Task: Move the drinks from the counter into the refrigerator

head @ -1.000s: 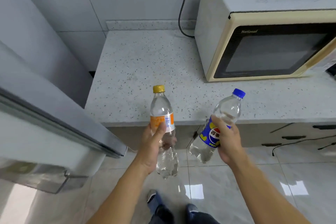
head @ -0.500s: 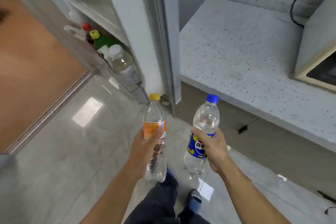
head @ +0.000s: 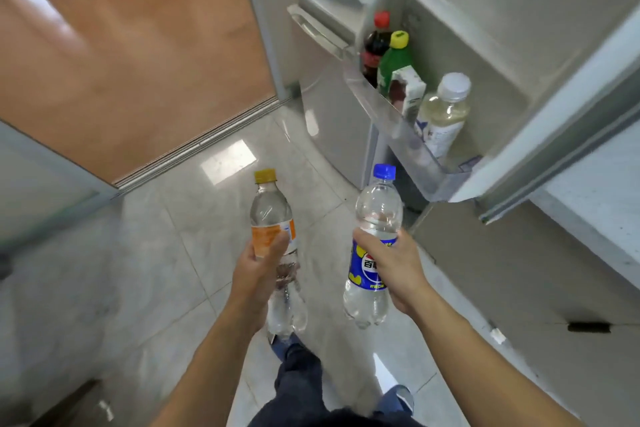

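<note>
a person stands on a tiled floor before an open fridge door, a clear drink in each fist. the left hand is wrapped tight round the middle of the orange bottle, thumb pressed across its orange label, the yellow cap pointing up and away. the right hand is closed round the blue bottle at the top of its blue label, fingers curled over the far side and out of sight. both bottles hang upright in the air, near the body, well apart from each other and short of the fridge.

at far right the door shelf already carries a dark cola, a green bottle, a carton and a pale bottle, set close in a row. the near end of the shelf, just beyond the pale bottle, looks free.

the two drinks appear nearly full of clear liquid, so they should feel fairly heavy for their size and firm under the fingers, though thin plastic gives a little when squeezed. the smooth walls could slip if wet; the labelled waist, where both hands now sit, seems the surest hold. the bottles are not fragile, but a drop could shake any fizz. each will likely need lifting over the shelf rail and lowering base first.
</note>
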`<state>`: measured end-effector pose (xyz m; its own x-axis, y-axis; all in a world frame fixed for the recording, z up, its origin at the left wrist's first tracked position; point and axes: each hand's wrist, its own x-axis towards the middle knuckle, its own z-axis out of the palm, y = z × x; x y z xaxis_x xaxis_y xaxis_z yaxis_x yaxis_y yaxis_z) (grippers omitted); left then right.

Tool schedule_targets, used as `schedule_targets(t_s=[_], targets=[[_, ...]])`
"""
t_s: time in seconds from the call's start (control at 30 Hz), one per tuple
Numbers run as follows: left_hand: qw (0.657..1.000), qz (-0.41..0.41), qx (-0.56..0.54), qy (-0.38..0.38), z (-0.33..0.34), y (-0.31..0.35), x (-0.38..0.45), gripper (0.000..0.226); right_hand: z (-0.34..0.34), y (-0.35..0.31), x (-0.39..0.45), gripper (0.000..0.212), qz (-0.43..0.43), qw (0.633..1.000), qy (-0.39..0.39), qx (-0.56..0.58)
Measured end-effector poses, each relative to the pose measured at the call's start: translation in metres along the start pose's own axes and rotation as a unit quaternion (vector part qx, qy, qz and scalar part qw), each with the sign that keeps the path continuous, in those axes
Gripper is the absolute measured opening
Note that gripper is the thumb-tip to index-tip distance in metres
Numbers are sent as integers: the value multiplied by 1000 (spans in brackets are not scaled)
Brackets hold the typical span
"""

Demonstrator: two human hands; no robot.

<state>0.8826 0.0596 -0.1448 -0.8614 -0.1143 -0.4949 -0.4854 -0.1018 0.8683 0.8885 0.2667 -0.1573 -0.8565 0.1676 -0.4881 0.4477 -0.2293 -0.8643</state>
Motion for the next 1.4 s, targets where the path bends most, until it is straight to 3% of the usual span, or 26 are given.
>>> schedule_targets(t_s=[0.2, 0.43, 0.6, 0.8, 0.93, 1.13, 1.4], targets=[[999, 40, -3, 8, -84, 58, 67, 73, 115, -31, 38, 31, -38, 999, 0, -29], [994, 101, -31, -15, -125, 119, 136, 47, 202, -65, 80, 31, -80, 996, 6, -38], [992, 114, -38, -39, -120, 157, 192, 35, 228, -84, 126, 47, -92, 994, 33, -40], [984, 150, -28, -87, -84, 223, 273, 36, 246, -127, 212, 59, -111, 991, 71, 0], [979, 157, -10, -130, -47, 270, 335, 28, 247, -171, 275, 46, -135, 985, 103, 12], [964, 173, 30, -198, 29, 335, 415, 35, 225, -246, 345, 38, -170, 971, 168, 20], [919, 214, 39, -329, 124, 409, 491, 42, 205, -341, 402, 42, -285, 905, 310, 58]])
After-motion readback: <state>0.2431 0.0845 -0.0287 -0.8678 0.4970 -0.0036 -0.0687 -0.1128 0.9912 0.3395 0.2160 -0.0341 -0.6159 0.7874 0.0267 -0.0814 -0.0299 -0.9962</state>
